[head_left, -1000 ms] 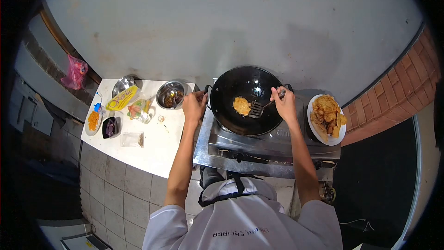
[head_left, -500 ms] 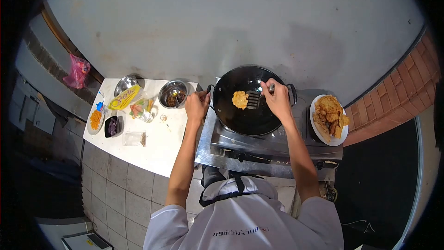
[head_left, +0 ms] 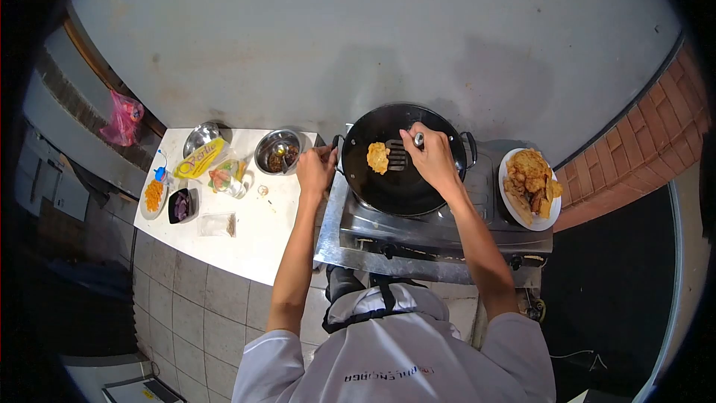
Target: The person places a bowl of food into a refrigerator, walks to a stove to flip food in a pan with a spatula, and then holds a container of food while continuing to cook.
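Inside the black wok (head_left: 406, 200) lies a small golden fried piece (head_left: 378, 157), which looks like egg. My right hand (head_left: 432, 160) is wrapped round the handle of a slotted spatula (head_left: 397, 156), whose dark head meets the right side of that piece. At the wok's left side, my left hand (head_left: 316, 170) is closed on the wok's loop handle (head_left: 338, 153); the fingers partly hide it. The wok sits on a metal gas stove (head_left: 440, 242).
Right of the wok stands a white plate (head_left: 555, 213) heaped with fried food. On the white table (head_left: 250, 246) at left are a metal bowl (head_left: 278, 151) with dark sauce, a yellow packet (head_left: 201, 159), a black bowl (head_left: 180, 206) and a plate of orange pieces (head_left: 154, 197). A wall rises behind.
My right hand and the spatula have moved left, and the fried piece has shifted left in the wok. My left hand remains at the wok's handle.
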Demonstrator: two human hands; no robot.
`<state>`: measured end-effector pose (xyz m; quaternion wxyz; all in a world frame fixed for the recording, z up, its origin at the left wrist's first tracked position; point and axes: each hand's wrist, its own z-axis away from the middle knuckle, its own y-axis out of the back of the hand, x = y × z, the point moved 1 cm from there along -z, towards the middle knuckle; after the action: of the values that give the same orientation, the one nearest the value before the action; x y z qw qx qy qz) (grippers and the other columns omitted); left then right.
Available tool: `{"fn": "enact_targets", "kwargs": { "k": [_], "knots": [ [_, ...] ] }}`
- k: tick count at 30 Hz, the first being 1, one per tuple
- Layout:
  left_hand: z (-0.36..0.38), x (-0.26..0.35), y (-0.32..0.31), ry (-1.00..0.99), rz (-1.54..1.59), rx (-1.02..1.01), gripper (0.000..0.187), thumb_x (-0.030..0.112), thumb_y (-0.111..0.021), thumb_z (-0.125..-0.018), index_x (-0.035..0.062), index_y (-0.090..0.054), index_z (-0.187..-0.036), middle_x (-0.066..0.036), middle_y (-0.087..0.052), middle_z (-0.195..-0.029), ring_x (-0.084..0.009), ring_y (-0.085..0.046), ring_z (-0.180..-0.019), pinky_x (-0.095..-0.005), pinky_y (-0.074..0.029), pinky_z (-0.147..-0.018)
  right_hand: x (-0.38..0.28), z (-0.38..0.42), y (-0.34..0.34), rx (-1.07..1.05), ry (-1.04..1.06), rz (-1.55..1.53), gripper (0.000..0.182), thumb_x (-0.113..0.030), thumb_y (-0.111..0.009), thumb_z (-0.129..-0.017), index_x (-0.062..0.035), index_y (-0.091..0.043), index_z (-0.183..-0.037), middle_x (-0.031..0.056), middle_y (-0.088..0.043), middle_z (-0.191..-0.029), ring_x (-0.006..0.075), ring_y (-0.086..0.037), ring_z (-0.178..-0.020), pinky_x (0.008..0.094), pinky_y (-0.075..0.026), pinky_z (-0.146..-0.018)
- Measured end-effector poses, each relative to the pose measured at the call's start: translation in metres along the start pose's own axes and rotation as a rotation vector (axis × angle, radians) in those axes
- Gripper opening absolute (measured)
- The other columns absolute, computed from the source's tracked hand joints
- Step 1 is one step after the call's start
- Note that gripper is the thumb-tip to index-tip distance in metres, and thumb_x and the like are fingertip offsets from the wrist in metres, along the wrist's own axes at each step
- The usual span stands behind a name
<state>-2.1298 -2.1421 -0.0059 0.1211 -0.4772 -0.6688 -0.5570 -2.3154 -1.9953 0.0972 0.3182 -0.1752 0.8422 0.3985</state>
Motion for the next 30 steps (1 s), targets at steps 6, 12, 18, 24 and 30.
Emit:
{"fn": "enact_targets", "kwargs": {
  "k": [6,12,18,24,30],
  "knots": [
    [-0.001,-0.001,0.000,0.002,-0.013,-0.015,0.024,0.023,-0.069,-0.080,0.0049,-0.072,-0.094,-0.017,-0.064,-0.068,-0.0323,-0.063,-0.064,-0.0400,-0.049,-0.060,-0.009,0.005,-0.001,-0.031,0.022,-0.014,0.027,-0.015,-0.063,-0.087,0.0029,-0.049,-0.072,0.0174,-0.045,-0.056,0.0313,-0.041,-0.047,0.0365,-0.035,-0.047],
    [-0.001,0.005,0.005,0.017,-0.033,-0.024,0.024,0.023,-0.069,-0.080,0.0038,-0.072,-0.094,-0.018,-0.065,-0.070,-0.0326,-0.064,-0.065,-0.0400,-0.050,-0.062,-0.006,0.012,-0.006,-0.055,0.098,0.017,0.023,-0.012,-0.063,-0.087,0.0029,-0.051,-0.073,0.0174,-0.048,-0.056,0.0260,-0.046,-0.046,0.0332,-0.037,-0.047],
    [-0.001,0.011,0.009,0.046,-0.003,-0.047,0.024,0.022,-0.069,-0.080,0.0018,-0.071,-0.094,-0.019,-0.065,-0.071,-0.0325,-0.065,-0.066,-0.0378,-0.050,-0.064,-0.007,0.019,-0.005,-0.093,0.086,0.002,0.022,-0.011,-0.064,-0.086,0.0025,-0.052,-0.073,0.0161,-0.054,-0.060,0.0269,-0.052,-0.048,0.0326,-0.040,-0.048],
    [-0.003,0.005,0.005,0.038,-0.007,-0.059,0.024,0.021,-0.069,-0.080,0.0019,-0.071,-0.093,-0.020,-0.066,-0.072,-0.0317,-0.066,-0.066,-0.0366,-0.051,-0.063,-0.011,0.021,-0.003,-0.111,0.103,0.000,0.021,-0.010,-0.064,-0.086,0.0030,-0.052,-0.074,0.0136,-0.057,-0.062,0.0245,-0.052,-0.048,0.0319,-0.041,-0.047],
    [-0.003,0.005,0.005,0.031,0.003,-0.046,0.024,0.021,-0.069,-0.080,0.0013,-0.071,-0.092,-0.019,-0.066,-0.073,-0.0315,-0.066,-0.067,-0.0368,-0.051,-0.063,-0.014,0.022,-0.004,-0.120,0.093,-0.072,0.025,-0.014,-0.064,-0.087,0.0013,-0.048,-0.075,0.0138,-0.052,-0.062,0.0279,-0.047,-0.049,0.0356,-0.039,-0.049]
  ]
}}
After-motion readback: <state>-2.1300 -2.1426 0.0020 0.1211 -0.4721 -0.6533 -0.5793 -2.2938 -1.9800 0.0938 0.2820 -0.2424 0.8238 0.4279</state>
